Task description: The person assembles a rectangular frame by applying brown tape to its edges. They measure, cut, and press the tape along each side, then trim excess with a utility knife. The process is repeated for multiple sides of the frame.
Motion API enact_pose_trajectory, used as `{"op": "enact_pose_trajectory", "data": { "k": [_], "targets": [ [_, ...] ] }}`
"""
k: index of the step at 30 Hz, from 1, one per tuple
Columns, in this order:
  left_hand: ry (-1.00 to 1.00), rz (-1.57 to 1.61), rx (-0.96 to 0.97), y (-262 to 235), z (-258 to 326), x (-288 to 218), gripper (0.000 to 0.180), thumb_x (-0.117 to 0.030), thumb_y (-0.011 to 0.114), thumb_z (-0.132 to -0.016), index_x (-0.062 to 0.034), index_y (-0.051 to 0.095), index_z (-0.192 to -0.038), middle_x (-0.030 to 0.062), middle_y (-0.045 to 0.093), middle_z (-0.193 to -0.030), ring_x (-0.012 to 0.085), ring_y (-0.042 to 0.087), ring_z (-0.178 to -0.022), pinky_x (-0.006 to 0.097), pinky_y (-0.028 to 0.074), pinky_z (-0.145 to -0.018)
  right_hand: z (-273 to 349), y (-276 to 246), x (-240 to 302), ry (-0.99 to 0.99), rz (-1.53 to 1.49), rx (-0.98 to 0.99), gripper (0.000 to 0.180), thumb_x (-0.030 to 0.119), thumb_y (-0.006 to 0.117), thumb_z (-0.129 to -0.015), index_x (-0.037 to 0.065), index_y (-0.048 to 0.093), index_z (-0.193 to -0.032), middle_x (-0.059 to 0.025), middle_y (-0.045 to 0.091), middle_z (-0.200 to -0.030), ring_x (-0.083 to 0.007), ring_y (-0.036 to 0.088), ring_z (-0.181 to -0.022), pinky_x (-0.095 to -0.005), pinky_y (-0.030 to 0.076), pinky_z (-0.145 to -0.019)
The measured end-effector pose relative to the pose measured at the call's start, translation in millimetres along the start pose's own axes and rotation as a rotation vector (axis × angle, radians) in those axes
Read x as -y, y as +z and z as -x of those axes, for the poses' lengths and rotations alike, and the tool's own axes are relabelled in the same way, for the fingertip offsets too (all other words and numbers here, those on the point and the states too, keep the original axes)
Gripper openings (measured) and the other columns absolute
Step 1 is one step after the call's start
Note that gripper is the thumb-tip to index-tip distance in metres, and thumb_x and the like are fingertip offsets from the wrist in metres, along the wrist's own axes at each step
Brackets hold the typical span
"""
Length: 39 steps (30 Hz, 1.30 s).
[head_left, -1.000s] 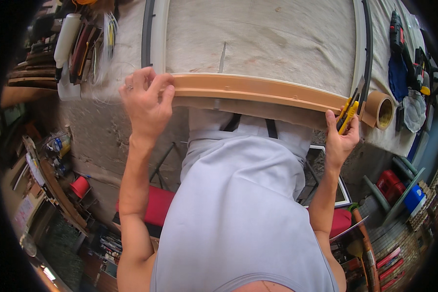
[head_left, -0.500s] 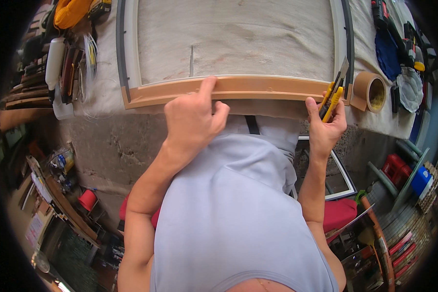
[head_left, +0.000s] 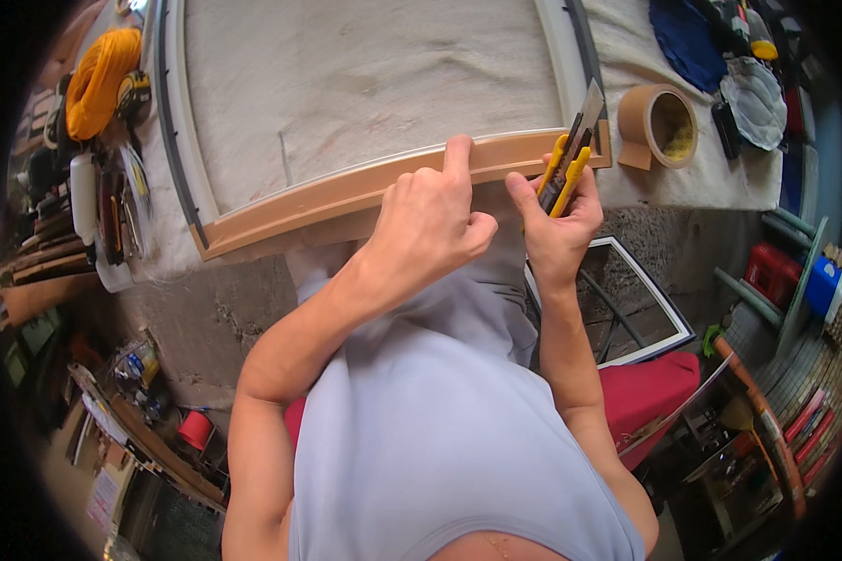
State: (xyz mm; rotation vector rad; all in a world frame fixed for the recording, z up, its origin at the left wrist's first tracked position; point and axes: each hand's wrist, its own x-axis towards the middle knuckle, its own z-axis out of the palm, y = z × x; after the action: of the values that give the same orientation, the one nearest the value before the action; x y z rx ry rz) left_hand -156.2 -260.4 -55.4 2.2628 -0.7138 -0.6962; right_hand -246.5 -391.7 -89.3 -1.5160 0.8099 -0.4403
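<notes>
A rectangular frame (head_left: 180, 122) with dark outer edges and a pale inner border lies on a cloth-covered table. Brown tape (head_left: 299, 203) runs along the whole near side of it. The index finger of my left hand (head_left: 424, 217) is stretched onto that tape, right of its middle; the thumb stands apart, the other fingers curl under, and nothing is held. Near the frame's right corner, my right hand (head_left: 563, 234) grips a yellow and black utility knife (head_left: 561, 178). Its blade is out, pointing up and away. A roll of brown tape (head_left: 636, 122) stands just right of that corner.
Orange cord (head_left: 103, 79), a tape measure (head_left: 134, 98) and a white bottle (head_left: 83, 196) are at the table's left. Blue cloth (head_left: 688, 42) and a clear plastic bag (head_left: 754, 103) lie at the right. Below stands another frame (head_left: 660, 348) beside red fabric (head_left: 650, 402).
My left index finger has slid rightward along the tape, closer to my right hand. The view has turned, so the frame appears tilted and farther left. My right hand keeps the knife.
</notes>
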Motion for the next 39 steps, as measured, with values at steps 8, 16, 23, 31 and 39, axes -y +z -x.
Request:
{"op": "enact_pose_trajectory", "data": {
  "k": [8,16,23,31,39],
  "targets": [
    [-0.024,0.159,0.185,-1.6,-40.5,-34.1,0.047,-0.014,0.064,-0.070,0.0071,0.048,-0.109,0.0236,0.058,-0.061,0.0394,0.061,-0.062,0.044,0.051,-0.065,0.1,-8.4,-10.9,0.050,-0.226,0.016,0.038,-0.004,0.077,-0.077,0.004,0.055,-0.107,0.0007,0.061,-0.084,-0.0046,0.058,-0.071,-0.0189,0.049,-0.064],
    [-0.065,0.257,0.391,5.3,-71.8,-46.0,0.059,-0.015,0.068,-0.071,0.0042,0.046,-0.122,0.0101,0.057,-0.059,0.0181,0.056,-0.053,0.033,0.045,-0.055,1.8,-12.8,-25.5,0.074,-0.307,-0.025,0.042,-0.003,0.077,-0.076,0.005,0.054,-0.110,-0.0003,0.060,-0.091,-0.0065,0.059,-0.078,-0.0217,0.050,-0.070],
    [-0.112,0.341,0.480,9.6,-89.3,-48.4,0.058,-0.016,0.069,-0.074,0.0023,0.048,-0.125,0.0083,0.060,-0.066,0.0140,0.057,-0.058,0.031,0.044,-0.055,1.4,-10.6,-29.7,0.058,-0.296,-0.026,0.039,-0.001,0.078,-0.076,0.003,0.054,-0.106,-0.0001,0.059,-0.095,-0.0047,0.059,-0.079,-0.0204,0.051,-0.069],
    [-0.041,0.190,0.358,-7.8,-78.7,-31.4,0.045,-0.018,0.070,-0.076,0.0005,0.061,-0.116,0.0077,0.060,-0.064,0.0126,0.055,-0.056,0.031,0.044,-0.054,-0.3,-6.5,-11.5,0.091,-0.248,-0.041,0.038,-0.002,0.079,-0.078,0.004,0.053,-0.105,-0.0006,0.062,-0.080,-0.0078,0.061,-0.068,-0.0215,0.052,-0.063],
    [-0.205,0.081,0.243,-69.7,-5.9,20.2,0.040,-0.010,0.061,-0.075,-0.0039,0.063,-0.115,0.0035,0.048,-0.053,0.0097,0.044,-0.048,0.030,0.038,-0.049,0.2,-2.9,-8.2,0.107,-0.232,-0.084,0.040,-0.006,0.078,-0.077,0.005,0.050,-0.103,-0.0043,0.063,-0.073,-0.0120,0.061,-0.058,-0.0242,0.051,-0.055]
  ]
}}
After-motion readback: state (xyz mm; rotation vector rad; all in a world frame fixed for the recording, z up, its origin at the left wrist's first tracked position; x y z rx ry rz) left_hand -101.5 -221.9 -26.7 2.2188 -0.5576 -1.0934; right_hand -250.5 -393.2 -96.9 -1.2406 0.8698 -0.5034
